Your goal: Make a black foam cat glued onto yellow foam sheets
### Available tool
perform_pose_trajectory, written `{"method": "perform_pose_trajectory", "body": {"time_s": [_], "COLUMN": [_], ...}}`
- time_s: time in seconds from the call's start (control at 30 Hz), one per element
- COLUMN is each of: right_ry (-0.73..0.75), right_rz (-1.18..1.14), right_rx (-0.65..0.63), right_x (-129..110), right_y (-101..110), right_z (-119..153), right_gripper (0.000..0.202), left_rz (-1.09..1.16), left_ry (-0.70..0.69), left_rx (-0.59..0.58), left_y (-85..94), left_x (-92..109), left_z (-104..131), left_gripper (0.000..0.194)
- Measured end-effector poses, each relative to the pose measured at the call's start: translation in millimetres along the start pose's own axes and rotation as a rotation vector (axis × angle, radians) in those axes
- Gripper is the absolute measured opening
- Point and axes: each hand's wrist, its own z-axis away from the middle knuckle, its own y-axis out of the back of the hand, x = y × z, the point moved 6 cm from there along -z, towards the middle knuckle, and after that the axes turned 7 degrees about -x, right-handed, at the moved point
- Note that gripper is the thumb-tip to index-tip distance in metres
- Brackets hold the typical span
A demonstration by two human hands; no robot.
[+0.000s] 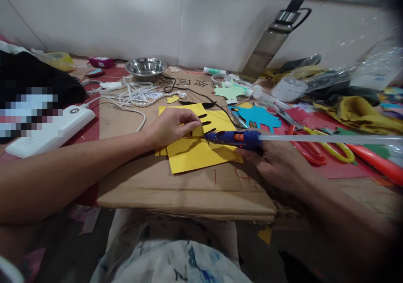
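My left hand [171, 127] pinches a small yellow paper piece [198, 131] with dark pointed strips sticking out to its right. Wrapped round a blue glue gun [231, 139], my right hand [270, 159] is at the right of the work. The gun's nozzle points left and is close to the yellow piece; whether they touch is unclear. A long translucent glue stick [330, 138] runs out of the gun's back to the right. Beneath both hands lie yellow paper sheets [192, 161] on a cardboard board [138, 186].
Behind are a steel bowl [145, 68], string and beads, a green paper shape [231, 90] and a blue one [260, 118]. At the right lie red scissors [310, 155], yellow-handled scissors [338, 148] and a bottle [267, 43] further back. A white power bank [52, 129] is left.
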Motion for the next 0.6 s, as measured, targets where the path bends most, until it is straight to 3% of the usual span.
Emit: {"method": "perform_pose_trajectory", "body": {"time_s": [0.4, 0.6], "right_ry": [0.017, 0.053], "right_rz": [-0.063, -0.11], "right_rx": [0.004, 0.014], "right_x": [-12, -18], "right_y": [3, 2], "right_z": [-2, -5], "right_gripper": [0.019, 0.023], "left_rz": [-0.074, 0.028], "left_ry": [-0.005, -0.021], "left_rx": [0.022, -0.024], "left_y": [-0.1, -1.3], "left_x": [-1, 0], "left_z": [-2, -1], "left_gripper": [0.017, 0.014]}}
